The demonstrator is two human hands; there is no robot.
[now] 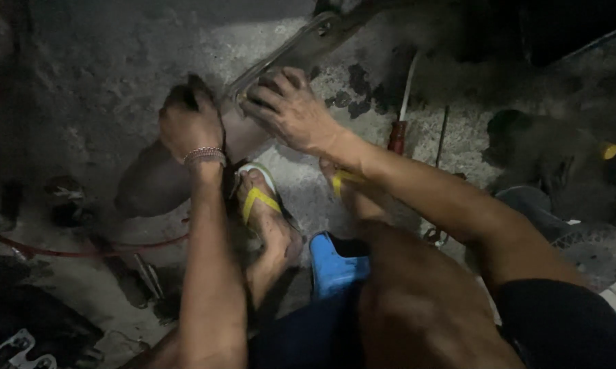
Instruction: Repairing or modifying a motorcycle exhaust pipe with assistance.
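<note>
A long grey metal bar (301, 48) slants across the concrete floor from upper right down to the middle. My right hand (291, 109) rests on its lower end, fingers spread and pressing down. My left hand (188, 119), with a beaded bracelet at the wrist, is closed in a fist just left of the bar's end; what it grips is hidden in the dark. Below the hands are my feet in yellow-strapped sandals (260, 198).
A blue plastic stool (332, 263) sits under me. A red-handled screwdriver (398, 133) lies right of my right hand. A red hose (62, 249) crosses the floor at left. A round metal disc (595, 249) lies at right, and metal parts (17, 348) at bottom left.
</note>
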